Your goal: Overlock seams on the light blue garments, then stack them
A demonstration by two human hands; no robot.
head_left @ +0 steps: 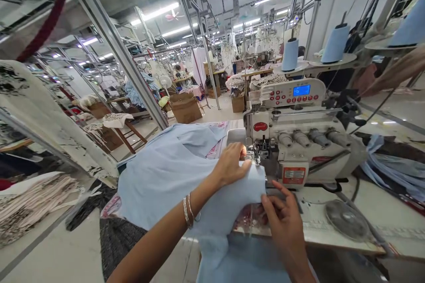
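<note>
A light blue fabric piece (172, 172) spreads over the machine bed and hangs down at the front. My left hand (232, 164) rests on it close to the needle area, fingers curled and thumb pressed against the cloth. Two silvery bangles circle that wrist. At the fabric's right edge, my right hand (283, 219) pinches the cloth between thumb and a finger, with the index finger raised. Just beyond both hands stands an overlock sewing machine (265, 124), its presser foot (255, 154) lit by a small lamp. The fabric's edge lies beside the foot; the needle itself is too small to make out.
Light blue thread cones (335, 44) stand behind the machine. A round grey metal disc (347, 219) sits on the table at right, near more blue cloth (381, 163). Ruffled printed fabric (36, 203) lies at left. A metal frame post (116, 44) slants across the left side.
</note>
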